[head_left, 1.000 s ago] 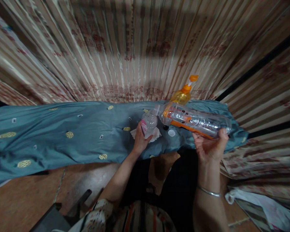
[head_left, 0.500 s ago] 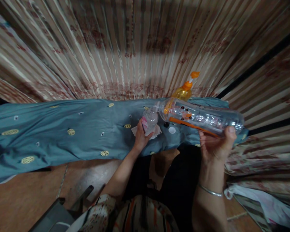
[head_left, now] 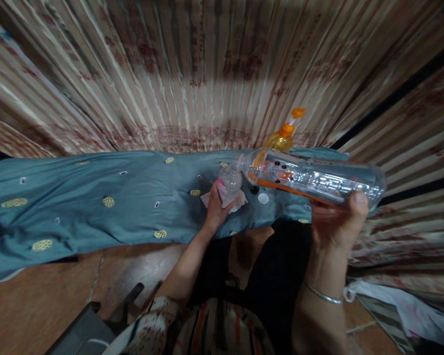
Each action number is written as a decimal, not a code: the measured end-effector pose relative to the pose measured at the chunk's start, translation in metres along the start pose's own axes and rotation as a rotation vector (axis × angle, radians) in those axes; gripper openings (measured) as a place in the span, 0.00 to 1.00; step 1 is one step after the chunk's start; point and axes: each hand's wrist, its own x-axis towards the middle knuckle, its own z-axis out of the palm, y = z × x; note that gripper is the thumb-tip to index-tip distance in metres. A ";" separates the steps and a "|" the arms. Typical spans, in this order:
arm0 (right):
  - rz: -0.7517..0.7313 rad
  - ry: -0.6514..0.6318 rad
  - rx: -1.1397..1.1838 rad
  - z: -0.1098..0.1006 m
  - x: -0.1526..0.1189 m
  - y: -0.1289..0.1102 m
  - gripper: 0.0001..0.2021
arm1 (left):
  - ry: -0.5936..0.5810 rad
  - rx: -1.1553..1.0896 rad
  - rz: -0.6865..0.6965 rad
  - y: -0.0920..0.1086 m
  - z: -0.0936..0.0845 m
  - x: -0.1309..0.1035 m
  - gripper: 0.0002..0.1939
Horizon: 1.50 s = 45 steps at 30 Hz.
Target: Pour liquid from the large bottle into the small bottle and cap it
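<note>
My left hand (head_left: pixel 217 209) is closed around a small clear bottle (head_left: pixel 232 180) with a pink label, which stands upright on a white tissue (head_left: pixel 240 201). My right hand (head_left: pixel 336 222) grips the base end of a large clear bottle (head_left: pixel 311 177) with an orange stripe. That bottle lies nearly level in the air, its neck pointing left at the mouth of the small one. Whether the two mouths touch is hard to tell, and no liquid stream can be made out. Below the large bottle's neck are a white cap (head_left: pixel 263 198) and a black cap (head_left: pixel 255 189).
An orange pump bottle (head_left: pixel 280 139) with yellow liquid stands behind the large bottle. The narrow table has a teal cloth (head_left: pixel 133 197). Pleated curtains (head_left: pixel 214 74) hang behind it and at the right. A grey chair (head_left: pixel 85 330) is at the lower left.
My right hand has moved a little to the right, and the base end of the large bottle now reaches further right. My left hand and the small bottle have hardly moved.
</note>
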 end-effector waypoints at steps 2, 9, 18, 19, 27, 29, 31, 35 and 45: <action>-0.010 0.001 -0.002 0.002 0.000 -0.003 0.24 | -0.003 -0.001 -0.008 0.001 0.000 0.000 0.51; -0.041 0.039 0.031 0.007 0.001 -0.006 0.22 | -0.002 -0.023 -0.008 -0.002 0.001 0.000 0.50; -0.064 0.025 0.007 0.011 -0.003 -0.011 0.19 | -0.039 -0.016 -0.026 0.000 0.000 0.000 0.51; -0.063 0.029 0.003 0.012 -0.003 -0.012 0.19 | -0.038 -0.017 -0.022 0.000 0.000 0.000 0.52; -0.081 0.082 0.007 0.015 -0.001 -0.015 0.24 | -0.041 -0.017 -0.007 0.002 0.000 0.001 0.51; -0.083 0.065 0.005 0.016 0.000 -0.015 0.25 | -0.041 -0.012 -0.001 0.001 0.000 0.001 0.51; -0.081 0.051 -0.005 0.016 0.000 -0.016 0.24 | -0.039 -0.012 -0.001 0.000 0.000 0.001 0.51; -0.085 0.039 -0.020 0.017 -0.003 -0.019 0.23 | -0.036 -0.024 0.004 -0.001 0.000 0.000 0.52; -0.145 0.059 -0.018 0.018 -0.013 -0.019 0.16 | -0.027 -0.003 0.017 -0.002 0.001 0.000 0.51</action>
